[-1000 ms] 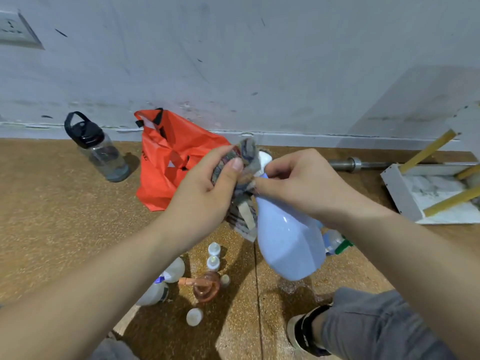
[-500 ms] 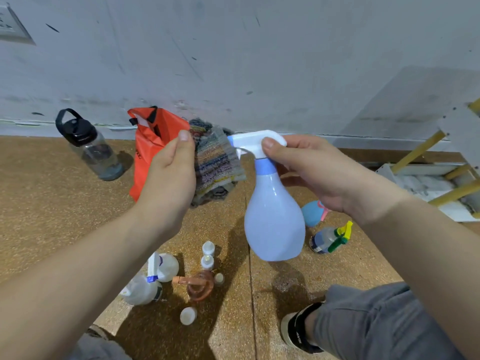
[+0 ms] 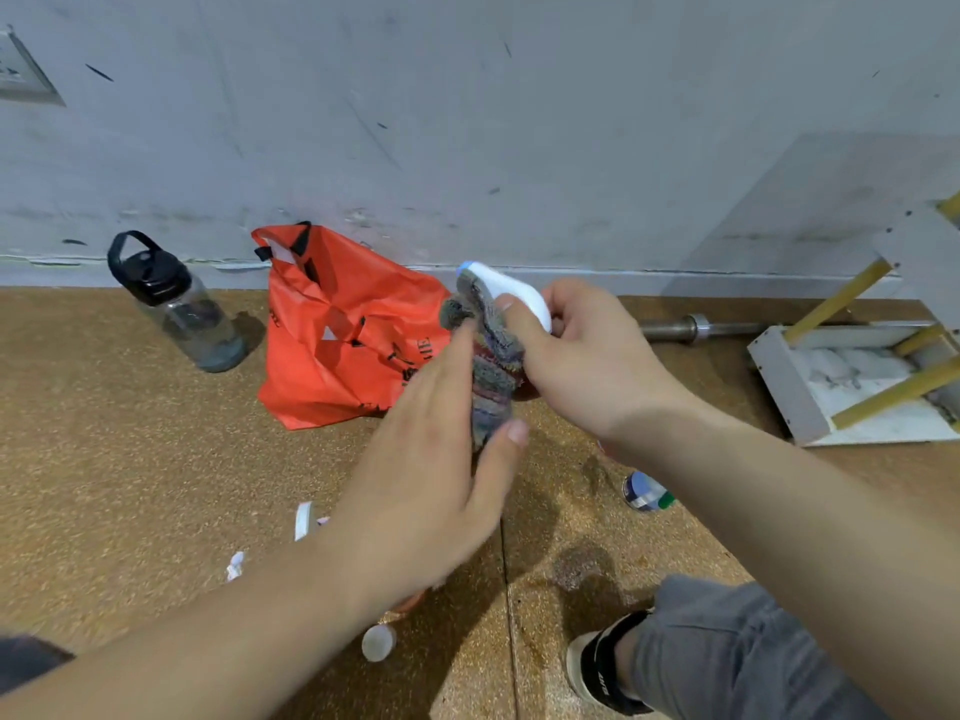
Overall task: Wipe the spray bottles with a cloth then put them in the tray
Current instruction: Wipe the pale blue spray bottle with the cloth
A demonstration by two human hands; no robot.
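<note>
In the head view, the cloth [image 3: 493,366] has been brought back against the spray bottle [image 3: 511,293]. Half a second ago it was held apart, to the left of a bottle hanging upright. Now the striped cloth is pressed around the bottle's neck and upper body, and only the white trigger head is seen, tipped toward the far left. The bottle's body is hidden behind the cloth and both hands.

The bottle is gripped at its head by the right hand [image 3: 587,356], with the fingers curled round it and the thumb laid along the cloth. The cloth is pinched by the left hand [image 3: 431,459] between thumb and fingers.

A fresh wiping pass is judged to be under way, so this bottle is not yet ready for the tray [image 3: 774,376], which lies well apart at the far right. Another bottle [image 3: 644,493] is left lying on the floor [image 3: 130,485] nearer in, apparently not yet wiped.
</note>
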